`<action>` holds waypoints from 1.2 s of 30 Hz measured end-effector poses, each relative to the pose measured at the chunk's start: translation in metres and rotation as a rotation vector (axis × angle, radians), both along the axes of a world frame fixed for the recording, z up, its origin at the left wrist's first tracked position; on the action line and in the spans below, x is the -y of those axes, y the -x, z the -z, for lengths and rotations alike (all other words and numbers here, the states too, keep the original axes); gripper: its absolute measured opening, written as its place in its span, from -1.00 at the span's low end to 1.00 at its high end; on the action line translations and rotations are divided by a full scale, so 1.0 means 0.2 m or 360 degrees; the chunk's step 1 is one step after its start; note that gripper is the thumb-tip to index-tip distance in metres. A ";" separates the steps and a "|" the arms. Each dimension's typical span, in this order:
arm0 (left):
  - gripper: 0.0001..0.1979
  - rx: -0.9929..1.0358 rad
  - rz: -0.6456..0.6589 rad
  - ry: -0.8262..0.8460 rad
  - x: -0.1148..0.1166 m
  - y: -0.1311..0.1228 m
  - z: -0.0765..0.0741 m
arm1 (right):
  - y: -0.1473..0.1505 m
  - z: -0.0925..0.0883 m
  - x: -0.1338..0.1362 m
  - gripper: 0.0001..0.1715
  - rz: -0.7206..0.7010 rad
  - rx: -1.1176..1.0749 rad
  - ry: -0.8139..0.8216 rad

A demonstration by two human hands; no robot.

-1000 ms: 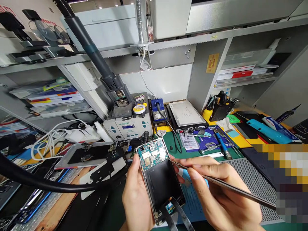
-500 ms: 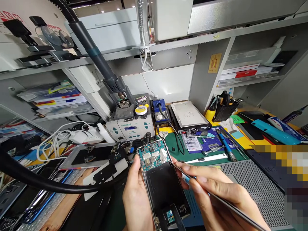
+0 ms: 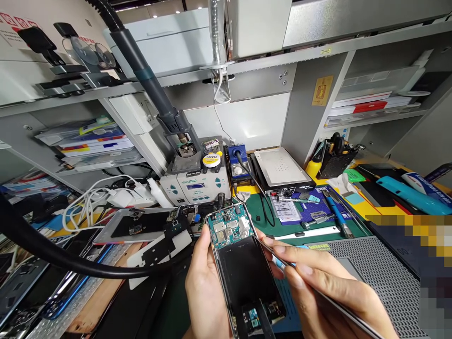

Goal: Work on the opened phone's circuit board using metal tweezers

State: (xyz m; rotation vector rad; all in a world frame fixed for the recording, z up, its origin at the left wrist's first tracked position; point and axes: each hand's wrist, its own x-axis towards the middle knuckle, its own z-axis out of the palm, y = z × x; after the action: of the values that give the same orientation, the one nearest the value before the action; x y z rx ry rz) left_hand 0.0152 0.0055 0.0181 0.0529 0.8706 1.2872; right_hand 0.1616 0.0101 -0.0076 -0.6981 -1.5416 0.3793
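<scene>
Cluttered shelves rise behind a repair bench where a hot-air rework station (image 3: 196,181) sits at the back and a green mat (image 3: 282,226) covers the middle. My left hand (image 3: 206,292) is wrapped around the one opened smartphone (image 3: 243,273), thumb on its left edge, holding it tilted above the bench just in front of me. Its back is off, so the green circuit board (image 3: 229,228) shows at the top and a dark bay below it. My right hand (image 3: 328,292) pinches one pair of metal tweezers (image 3: 271,252), whose tips rest at the phone's right edge just under the board.

As I see it, the risk is a slip: the tips sit close to the board, and a push at the wrong angle could scratch a component or tear the flex cable (image 3: 263,320) near the bottom. With the phone held in the air and not on the mat, a loosened grip could also drop it.

Counted: one phone in hand, one tweezers, one second gutted phone (image 3: 137,226) lying to the left, two flex strips at the bottom.
</scene>
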 end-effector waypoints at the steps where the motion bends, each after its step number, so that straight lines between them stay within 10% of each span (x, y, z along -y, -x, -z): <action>1: -0.37 0.0043 0.0018 0.0014 0.00 0.00 0.00 | -0.01 0.00 0.00 -0.71 -0.0029 0.0013 -0.0018; 11: -0.38 0.0040 -0.0137 0.0161 -0.02 -0.03 -0.03 | -0.04 0.02 0.00 -0.41 -0.0147 0.0061 -0.0081; 17: -0.49 -0.0039 -0.0216 -0.0135 0.03 -0.04 0.06 | -0.06 -0.05 -0.01 -0.66 0.0067 0.0292 -0.0028; 36: -0.62 -0.0233 -0.0403 -0.0082 0.02 -0.05 0.03 | -0.11 -0.01 -0.04 -0.49 -0.0164 0.0271 -0.0074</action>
State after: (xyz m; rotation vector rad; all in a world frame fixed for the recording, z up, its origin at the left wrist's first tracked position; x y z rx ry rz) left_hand 0.0256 0.0017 0.0119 0.0805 0.9924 1.5575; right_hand 0.1837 0.0188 -0.0065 -0.6286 -1.7472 0.3672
